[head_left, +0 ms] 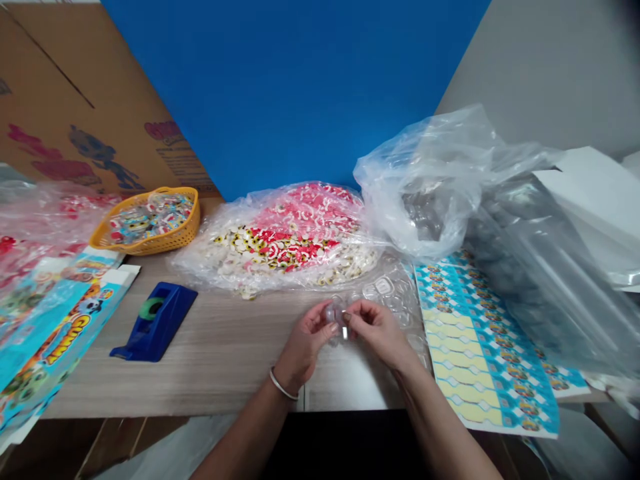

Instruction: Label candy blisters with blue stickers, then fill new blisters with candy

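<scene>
Now the left hand (303, 349) and the right hand (381, 335) work close together above the front edge of the counter (215, 380). Left grip is clamped on a small clear plastic capsule (335, 315), and right grip pinches a small pale piece (345, 333) against the capsule's side; this piece is too small to tell what it is. A bangle (283, 385) sits on the left wrist.

Just behind the hands lies a clear blister tray (395, 293), and behind that a clear bag of red-and-white sweets (295, 247) near the back edge. Toward the left side of the counter stand a blue tape dispenser (155, 320) w/ a green roll and a yellow basket (150, 220) holding printed pieces. At the left edge are a printed "GUMMY" card (55, 347) and a cardboard box (85, 100) behind. To the right lie printed blue-and-yellow card sheets (480, 347), partly under a big clear bag (425, 193).
</scene>
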### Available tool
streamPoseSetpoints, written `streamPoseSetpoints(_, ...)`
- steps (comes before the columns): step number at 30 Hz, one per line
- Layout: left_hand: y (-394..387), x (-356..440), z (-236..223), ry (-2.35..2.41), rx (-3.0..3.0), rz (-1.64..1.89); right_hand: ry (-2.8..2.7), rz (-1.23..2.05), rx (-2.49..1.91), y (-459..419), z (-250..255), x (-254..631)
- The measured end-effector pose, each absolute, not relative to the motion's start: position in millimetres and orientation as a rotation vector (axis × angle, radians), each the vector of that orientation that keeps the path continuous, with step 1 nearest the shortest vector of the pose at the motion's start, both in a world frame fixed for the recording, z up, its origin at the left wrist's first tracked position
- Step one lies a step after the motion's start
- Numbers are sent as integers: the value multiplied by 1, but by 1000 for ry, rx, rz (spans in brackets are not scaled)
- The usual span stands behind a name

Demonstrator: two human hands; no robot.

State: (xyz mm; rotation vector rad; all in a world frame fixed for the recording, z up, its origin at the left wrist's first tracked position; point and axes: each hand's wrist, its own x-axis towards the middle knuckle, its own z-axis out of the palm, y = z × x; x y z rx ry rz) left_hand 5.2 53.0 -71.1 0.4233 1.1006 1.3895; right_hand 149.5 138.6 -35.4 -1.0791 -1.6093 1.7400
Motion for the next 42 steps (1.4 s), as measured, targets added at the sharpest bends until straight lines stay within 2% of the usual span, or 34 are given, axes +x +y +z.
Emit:
streamPoseSetpoints(6, 55, 2, -75, 1183, 401, 1353, -1411, 1225, -1301, 167, -31, 167)
streamPoseSetpoints(8, 56, 4, -75, 1195, 424, 1347, -1491, 1301, -1290, 165, -34, 167)
streamPoseSetpoints(11, 57, 7, -75, 1156, 492, 1335, -1657, 1686, -1089, 148, -40, 158)
streamPoseSetpoints(13, 58, 8, -74, 1114, 513, 1340, -1690, 1804, -1002, 138, -42, 153)
streamPoseSetpoints(35, 58, 11, -60, 991, 350, 1354, -1643, 1777, -1024, 134, -35, 152)
streamPoseSetpoints(39, 59, 7, -63, 1052, 332, 1359, -1665, 1695, -1101, 143, -34, 161)
streamPoseSetpoints(42, 60, 4, -68, 1112, 326, 1362, -1603, 1469, -1207, 165, -28, 175)
